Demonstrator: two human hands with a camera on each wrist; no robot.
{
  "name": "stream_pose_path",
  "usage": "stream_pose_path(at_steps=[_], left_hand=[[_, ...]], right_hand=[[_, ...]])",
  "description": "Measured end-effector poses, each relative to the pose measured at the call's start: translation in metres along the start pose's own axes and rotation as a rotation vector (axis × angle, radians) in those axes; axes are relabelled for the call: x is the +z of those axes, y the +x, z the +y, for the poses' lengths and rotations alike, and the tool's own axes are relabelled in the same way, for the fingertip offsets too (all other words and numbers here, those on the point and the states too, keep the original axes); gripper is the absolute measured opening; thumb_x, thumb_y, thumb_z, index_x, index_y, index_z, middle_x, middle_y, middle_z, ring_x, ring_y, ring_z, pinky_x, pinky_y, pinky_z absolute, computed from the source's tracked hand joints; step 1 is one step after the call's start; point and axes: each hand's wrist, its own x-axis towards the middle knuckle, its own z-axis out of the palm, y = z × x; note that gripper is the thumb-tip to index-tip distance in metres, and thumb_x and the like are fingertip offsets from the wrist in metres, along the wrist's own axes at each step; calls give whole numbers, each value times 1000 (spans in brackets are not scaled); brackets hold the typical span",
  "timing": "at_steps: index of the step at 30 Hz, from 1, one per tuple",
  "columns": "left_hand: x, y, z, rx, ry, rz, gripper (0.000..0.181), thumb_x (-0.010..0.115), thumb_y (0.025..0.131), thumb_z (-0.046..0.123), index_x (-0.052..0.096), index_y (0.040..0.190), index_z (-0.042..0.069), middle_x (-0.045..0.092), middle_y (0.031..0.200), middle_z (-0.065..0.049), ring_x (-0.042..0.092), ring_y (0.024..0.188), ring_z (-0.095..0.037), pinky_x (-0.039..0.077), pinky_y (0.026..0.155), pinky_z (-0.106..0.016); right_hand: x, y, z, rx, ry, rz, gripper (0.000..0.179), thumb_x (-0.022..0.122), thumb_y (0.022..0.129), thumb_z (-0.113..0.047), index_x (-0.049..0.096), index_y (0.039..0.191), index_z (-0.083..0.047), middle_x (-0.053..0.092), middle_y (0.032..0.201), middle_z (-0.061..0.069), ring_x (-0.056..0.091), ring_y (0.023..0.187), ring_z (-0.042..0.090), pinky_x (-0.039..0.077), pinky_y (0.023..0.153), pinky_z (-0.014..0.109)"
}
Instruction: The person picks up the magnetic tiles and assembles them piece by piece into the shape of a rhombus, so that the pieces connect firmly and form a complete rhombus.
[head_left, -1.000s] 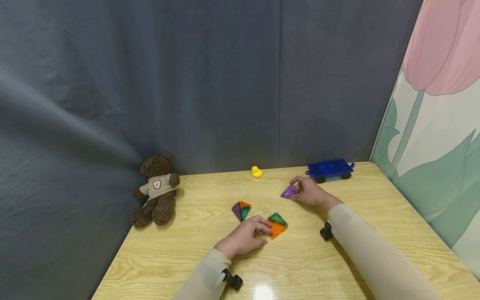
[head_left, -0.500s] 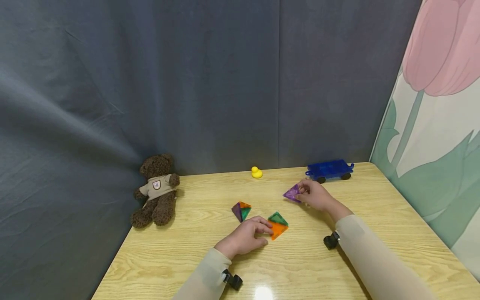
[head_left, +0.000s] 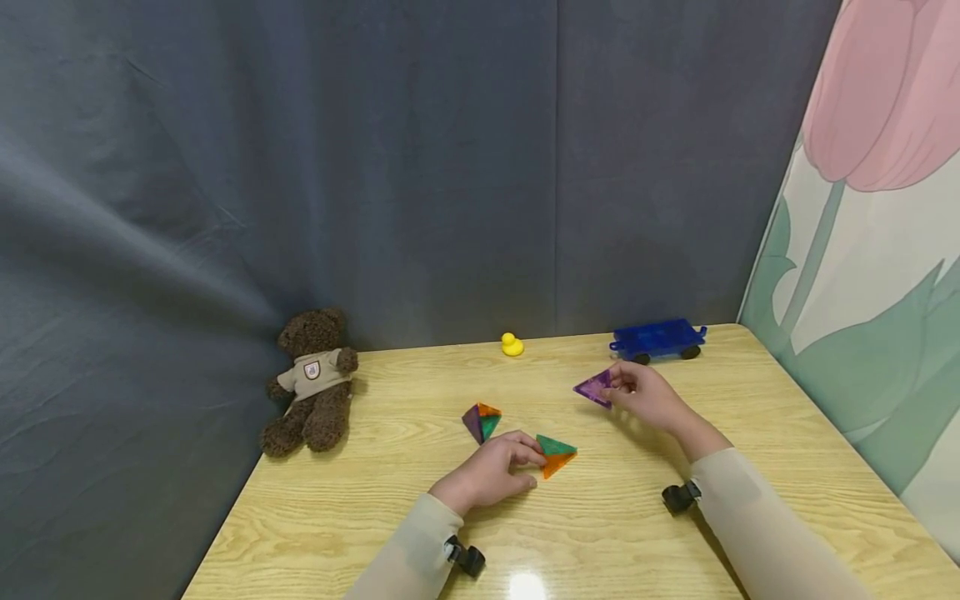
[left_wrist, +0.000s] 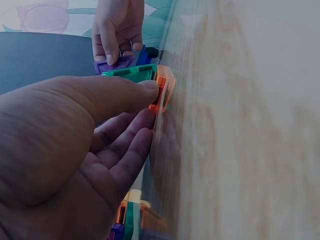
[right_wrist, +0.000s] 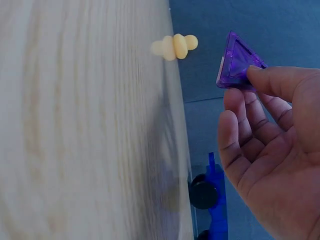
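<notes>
My right hand (head_left: 651,398) pinches a translucent purple triangular magnetic tile (head_left: 596,388) between thumb and fingertips. In the right wrist view, that purple tile (right_wrist: 235,75) is held up off the wooden table. Low over the table, my left hand (head_left: 489,472) has its thumb and fingertips at the edge of an orange magnetic tile (head_left: 557,465). A green triangular tile (head_left: 557,445) adjoins the orange one and slants up from it. Left of this pair stands a small cluster of orange, green and purple tiles (head_left: 490,426), just beyond my left knuckles.
A yellow toy duck (head_left: 512,345) sits at the table's back edge. Behind my right hand stands a blue wheeled toy wagon (head_left: 658,338). A brown teddy bear (head_left: 315,385) sits at the left edge. Dark curtain (head_left: 450,183) hangs behind the table (head_left: 600,533).
My right hand has drawn the purple tile a little to the right, away from the back edge. The green tile has tilted against the orange one; my left hand has stayed put.
</notes>
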Motion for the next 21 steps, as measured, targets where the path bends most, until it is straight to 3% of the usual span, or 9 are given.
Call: stream_pose_path(at_steps=[11,21], left_hand=[[1,2,-1,8,-74,3,27,76,98,11,73,124,12,59,126,14,57,121,-3,48,103,-20],[1,2,-1,19,-67,8,29,75,99,11,70,127,13,61,124,11,60,114,-4,50,100,-21]], right_hand=[[3,-6,-16,-26,-19,-5,12,72,100,-8,66,109,-4,62,99,8,58,88,23,51,71,28],[-3,-13,-22,-40,-65,-37,9,75,97,-7,71,104,-10,65,93,4,60,86,23,52,69,29]])
